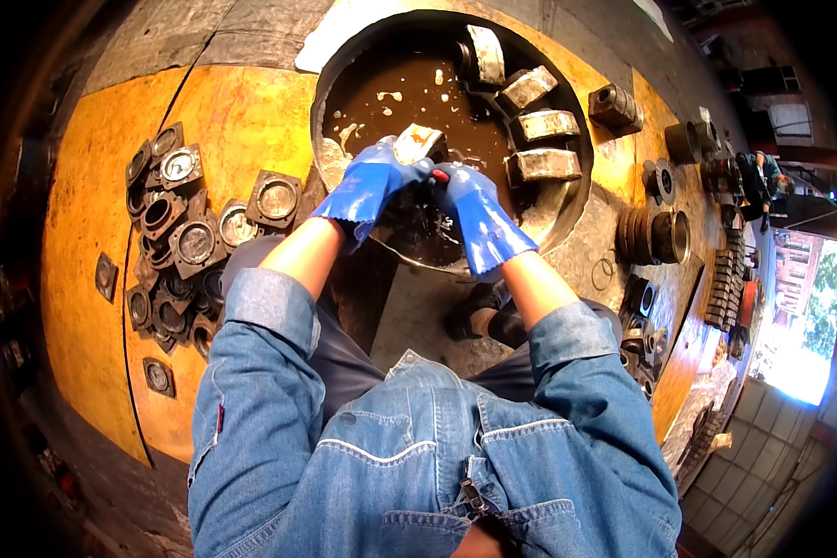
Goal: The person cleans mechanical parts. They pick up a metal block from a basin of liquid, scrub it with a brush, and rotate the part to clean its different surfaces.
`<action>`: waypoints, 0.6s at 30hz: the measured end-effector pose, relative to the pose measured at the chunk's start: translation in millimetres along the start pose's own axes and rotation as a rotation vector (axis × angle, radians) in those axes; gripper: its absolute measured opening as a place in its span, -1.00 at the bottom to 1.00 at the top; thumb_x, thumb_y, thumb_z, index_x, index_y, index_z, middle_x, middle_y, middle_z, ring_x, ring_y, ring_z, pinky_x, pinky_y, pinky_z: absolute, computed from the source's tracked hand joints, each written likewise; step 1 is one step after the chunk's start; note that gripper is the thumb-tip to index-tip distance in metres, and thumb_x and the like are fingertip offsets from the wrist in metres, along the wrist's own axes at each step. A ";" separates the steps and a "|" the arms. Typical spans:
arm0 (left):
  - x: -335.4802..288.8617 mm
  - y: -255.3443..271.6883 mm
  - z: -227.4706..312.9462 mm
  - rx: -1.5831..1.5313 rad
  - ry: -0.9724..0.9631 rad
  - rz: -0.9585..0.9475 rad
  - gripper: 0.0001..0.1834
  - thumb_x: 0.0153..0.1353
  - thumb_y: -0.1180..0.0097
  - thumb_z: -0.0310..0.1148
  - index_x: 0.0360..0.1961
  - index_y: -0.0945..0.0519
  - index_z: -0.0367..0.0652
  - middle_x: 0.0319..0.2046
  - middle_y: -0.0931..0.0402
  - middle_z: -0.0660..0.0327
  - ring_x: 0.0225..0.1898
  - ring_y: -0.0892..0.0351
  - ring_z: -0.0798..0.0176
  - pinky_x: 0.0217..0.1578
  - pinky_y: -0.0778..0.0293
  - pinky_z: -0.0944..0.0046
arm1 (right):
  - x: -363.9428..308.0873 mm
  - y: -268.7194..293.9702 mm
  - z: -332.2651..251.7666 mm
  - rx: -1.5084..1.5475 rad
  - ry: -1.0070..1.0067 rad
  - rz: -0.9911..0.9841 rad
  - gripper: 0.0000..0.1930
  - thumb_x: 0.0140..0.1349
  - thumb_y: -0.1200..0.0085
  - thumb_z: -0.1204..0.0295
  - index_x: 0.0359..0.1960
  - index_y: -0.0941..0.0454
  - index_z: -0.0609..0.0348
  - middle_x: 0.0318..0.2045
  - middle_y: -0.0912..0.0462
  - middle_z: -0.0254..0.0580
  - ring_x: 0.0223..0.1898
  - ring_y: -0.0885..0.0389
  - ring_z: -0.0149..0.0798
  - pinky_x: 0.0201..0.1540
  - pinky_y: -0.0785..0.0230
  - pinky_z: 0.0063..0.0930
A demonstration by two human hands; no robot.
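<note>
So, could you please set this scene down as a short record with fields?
Left grip: blue-gloved, holding a metal part
Right grip: blue-gloved, beside it; a small red item shows there, hold unclear
Basin: round, with dark liquid inside
Basin's right side: four blocky metal pieces
To the left: pile of flanged pieces on a yellow surface
To the right: cylindrical pieces

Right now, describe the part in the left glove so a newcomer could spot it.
Start with the big round tub of dark brown liquid at the top centre. Over it, the left hand, in a blue glove, holds a block-like metal part with a pale, stained face. Similar parts sit along the tub's right side; only this one is in hand.
</note>
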State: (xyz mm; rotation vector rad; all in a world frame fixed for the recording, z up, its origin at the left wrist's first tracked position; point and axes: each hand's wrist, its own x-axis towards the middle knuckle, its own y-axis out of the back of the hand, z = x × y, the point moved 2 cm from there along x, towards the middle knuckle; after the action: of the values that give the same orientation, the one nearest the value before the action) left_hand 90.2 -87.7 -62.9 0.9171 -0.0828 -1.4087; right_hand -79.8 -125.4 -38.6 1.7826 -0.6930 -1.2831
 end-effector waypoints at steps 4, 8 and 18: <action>9.8 -6.9 -8.5 -0.007 -0.006 -0.004 -0.04 0.07 -0.38 0.27 0.33 -0.55 -0.21 0.13 -0.69 -0.14 0.13 -0.73 -0.10 0.14 -0.62 0.05 | -10.3 0.9 15.8 0.141 0.230 0.358 -0.68 0.40 -0.21 0.14 0.13 -0.73 -0.20 0.10 -0.76 -0.17 0.14 -0.71 -0.02 0.23 -0.55 -0.18; 10.8 -4.9 -11.9 0.031 -0.032 -0.021 -0.04 0.06 -0.37 0.28 0.32 -0.55 -0.22 0.13 -0.69 -0.13 0.13 -0.73 -0.11 0.13 -0.62 0.04 | 3.0 -7.1 21.1 0.134 0.205 0.332 -0.68 0.39 -0.20 0.13 0.12 -0.74 -0.19 0.05 -0.78 -0.16 0.11 -0.72 0.03 0.20 -0.57 -0.19; 4.8 2.7 -23.4 -0.008 0.016 -0.013 -0.10 0.06 -0.37 0.26 0.29 -0.61 -0.17 0.10 -0.71 -0.12 0.09 -0.75 -0.11 0.12 -0.62 0.03 | -2.6 -13.8 8.2 0.493 0.076 -0.155 -0.72 0.31 -0.19 0.25 -0.12 -0.75 0.18 -0.33 -0.76 -0.06 -0.27 -0.65 -0.26 -0.14 -0.50 -0.37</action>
State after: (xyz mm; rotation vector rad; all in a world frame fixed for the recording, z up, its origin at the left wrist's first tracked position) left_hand 106.4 -80.5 -79.1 0.9234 -0.0594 -1.4129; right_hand -88.8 -118.6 -50.3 2.3087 -0.8986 -1.2052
